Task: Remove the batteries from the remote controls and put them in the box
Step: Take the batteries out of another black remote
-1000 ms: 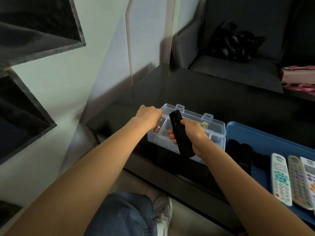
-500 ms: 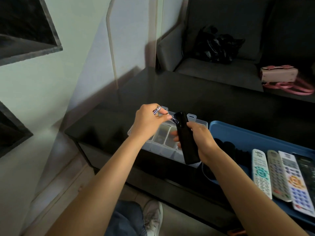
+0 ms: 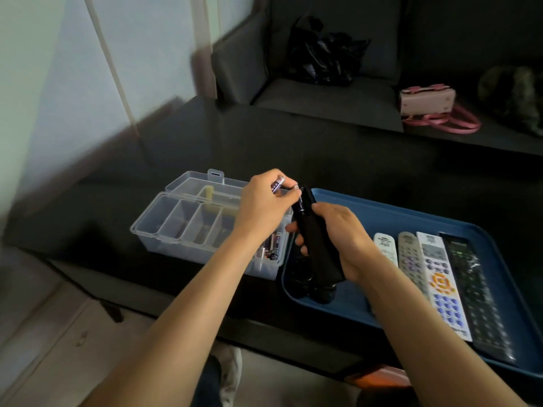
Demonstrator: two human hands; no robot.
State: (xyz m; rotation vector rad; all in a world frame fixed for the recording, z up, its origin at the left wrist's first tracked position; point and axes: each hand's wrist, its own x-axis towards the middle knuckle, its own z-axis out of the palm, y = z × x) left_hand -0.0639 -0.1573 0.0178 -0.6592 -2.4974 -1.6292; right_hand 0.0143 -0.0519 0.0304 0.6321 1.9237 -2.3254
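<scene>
A slim black remote control is gripped at frame centre by the right hand, fingers wrapped round it; its long axis is tilted, top end toward the upper left, lower end toward the lower right. A purple battery is pinched in the curled fingers of the left hand, pointing up and to the right, and a second battery is seen at the remote's top end. A clear compartmented box, lid open, is set left of centre; more batteries are seen in its rightmost compartment, partly hidden by the left wrist. Four remotes are laid side by side in a blue tray at right, on a black table.
</scene>
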